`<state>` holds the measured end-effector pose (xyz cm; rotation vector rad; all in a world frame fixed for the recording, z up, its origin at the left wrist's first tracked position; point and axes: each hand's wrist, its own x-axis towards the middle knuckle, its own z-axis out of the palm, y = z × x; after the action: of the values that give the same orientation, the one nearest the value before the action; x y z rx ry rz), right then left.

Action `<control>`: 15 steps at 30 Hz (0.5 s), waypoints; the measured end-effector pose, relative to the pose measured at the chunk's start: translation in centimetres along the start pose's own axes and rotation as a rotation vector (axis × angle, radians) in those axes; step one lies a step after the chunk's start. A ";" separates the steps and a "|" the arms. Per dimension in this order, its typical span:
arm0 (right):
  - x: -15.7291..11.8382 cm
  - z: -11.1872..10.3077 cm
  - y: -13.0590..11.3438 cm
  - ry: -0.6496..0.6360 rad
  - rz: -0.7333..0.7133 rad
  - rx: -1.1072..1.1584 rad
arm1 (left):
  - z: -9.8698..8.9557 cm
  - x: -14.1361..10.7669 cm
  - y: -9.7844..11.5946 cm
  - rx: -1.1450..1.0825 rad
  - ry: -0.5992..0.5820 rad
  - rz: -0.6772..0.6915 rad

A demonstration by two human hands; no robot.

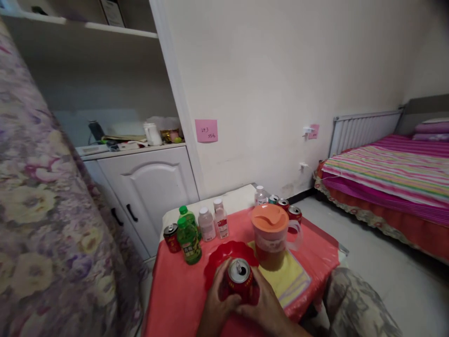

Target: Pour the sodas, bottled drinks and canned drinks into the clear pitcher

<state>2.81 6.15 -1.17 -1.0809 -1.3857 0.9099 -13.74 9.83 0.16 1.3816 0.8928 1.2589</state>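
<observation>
A red drink can (240, 280) with its top opened stands upright between my two hands. My left hand (218, 302) wraps the can's left side, and my right hand (264, 304) closes round its right side. Just behind the can lies a red scalloped plate (213, 260), partly covered by the can and my fingers. To the right stands a clear pitcher (270, 243) with an orange lid, holding a brownish liquid, on a yellow cloth (294, 281). Whether the can's base touches the table is hidden.
Green bottles (189, 241), a dark red can (171, 238) and clear bottles with white caps (206, 224) stand at the table's left. Behind the pitcher are several cans (294, 214) and another clear bottle (260, 195). A floral curtain (31, 201) hangs at left; a bed (389, 173) stands at right.
</observation>
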 end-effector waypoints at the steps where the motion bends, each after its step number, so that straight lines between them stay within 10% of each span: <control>1: -0.3 -0.5 -0.1 -0.012 0.012 0.009 | -0.2 0.0 0.3 -0.013 -0.013 -0.018; 8: -4.1 -6.1 1.2 -0.026 0.073 0.091 | -0.5 0.4 2.1 0.081 0.154 -0.102; 15: -5.7 -14.8 3.0 0.280 0.172 -0.022 | 0.0 0.8 2.5 0.090 0.183 -0.183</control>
<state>17.72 0.79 -4.21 -1.3057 -1.0867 0.8309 -13.88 10.08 2.77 1.2363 1.1883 1.2299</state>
